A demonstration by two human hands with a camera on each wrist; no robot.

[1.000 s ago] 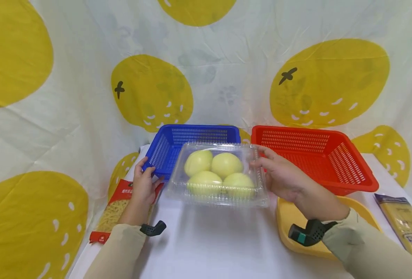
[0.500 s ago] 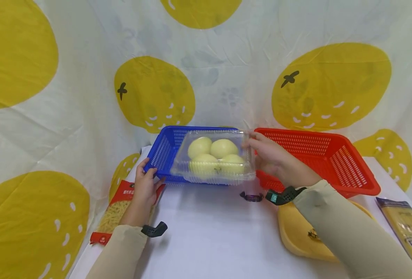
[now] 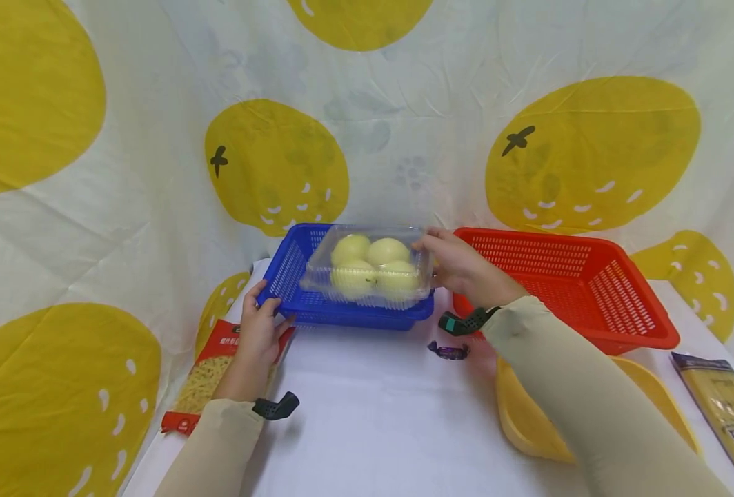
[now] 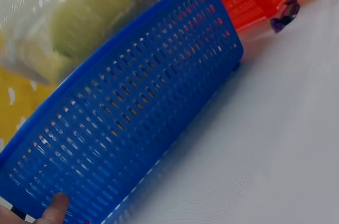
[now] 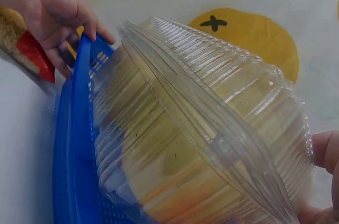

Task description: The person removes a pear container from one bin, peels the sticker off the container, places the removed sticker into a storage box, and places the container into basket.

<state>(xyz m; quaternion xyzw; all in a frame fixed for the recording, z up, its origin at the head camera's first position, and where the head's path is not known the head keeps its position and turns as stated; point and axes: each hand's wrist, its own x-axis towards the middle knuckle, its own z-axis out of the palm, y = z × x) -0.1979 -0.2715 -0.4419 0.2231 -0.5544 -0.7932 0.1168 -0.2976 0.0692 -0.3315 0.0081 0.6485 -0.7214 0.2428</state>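
Note:
My right hand (image 3: 460, 266) grips the right side of a clear plastic clamshell box (image 3: 314, 281), with several round pale yellow-green fruits (image 3: 388, 252) inside. Slightly tilted, the box sits over the opening of the blue slotted basket (image 3: 348, 317); its base is partly hidden, so I cannot tell whether it touches the bottom. At the basket's left front corner, my left hand (image 3: 259, 338) holds the rim, its fingers hooked over the edge. In the right wrist view, the clamshell's ribbed side (image 5: 159, 144) leans close to the blue rim.
To the right stands a red slotted basket (image 3: 590, 297). A yellow tub (image 3: 528, 421) lies partly under my right sleeve. A purple wrapped candy (image 3: 449, 351) rests between the baskets. A red-ended pasta bag (image 3: 208, 373) is at left, a long yellow pasta packet (image 3: 723, 400) at right.
My right hand has carried the clamshell forward, slightly left and down, from in front of the blue basket to over its opening. The candy has come into view. My left hand stays on the rim.

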